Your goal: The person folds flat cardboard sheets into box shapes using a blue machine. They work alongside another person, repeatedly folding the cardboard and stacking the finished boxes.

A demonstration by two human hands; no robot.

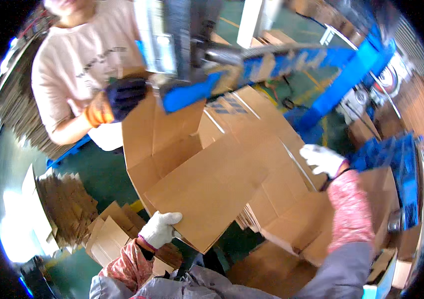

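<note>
A large brown cardboard box [207,184] is spread at an angle in front of me, partly unfolded with its flaps out. My left hand [159,230], in a white knit glove, grips the near left edge of its front panel, the thumb on the upper side and the fingers hidden. My right hand [321,159], also white-gloved, lies at the box's right side with fingers stretched out. Whether its fingertips press on the cardboard is unclear. The box's far end sits under the blue arm [192,94] of a machine.
Across from me, a person in a pale shirt has a dark-gloved hand [124,97] at the box's far left. More folded cardboard [291,229] lies right of me. Stacked cardboard sheets [67,207] stand on the left. A blue machine post [341,79] rises at right.
</note>
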